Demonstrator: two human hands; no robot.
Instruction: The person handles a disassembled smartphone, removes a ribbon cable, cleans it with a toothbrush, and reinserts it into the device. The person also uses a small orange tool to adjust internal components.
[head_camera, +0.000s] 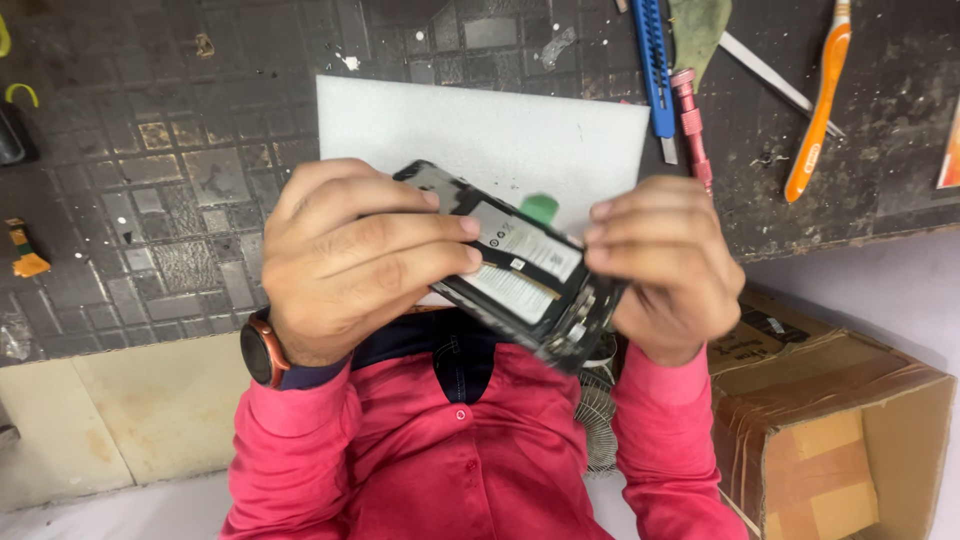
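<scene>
I hold a black phone (520, 270) with its back cover off, above the bench edge and in front of my red shirt. Its battery with white labels faces up, and a green tab (541, 208) sticks out at its far side. My left hand (345, 260), a watch on the wrist, grips the phone's left end with its fingertips lying on the battery. My right hand (665, 265) grips the right end, fingertips on the top edge beside the battery.
A white sheet (480, 130) lies on the dark patterned bench mat (150, 180) behind the phone. At the back right lie a blue tool (653, 65), a pink screwdriver (692, 125), an orange toothbrush (822, 105) and tweezers (770, 75). An open cardboard box (830, 430) stands at lower right.
</scene>
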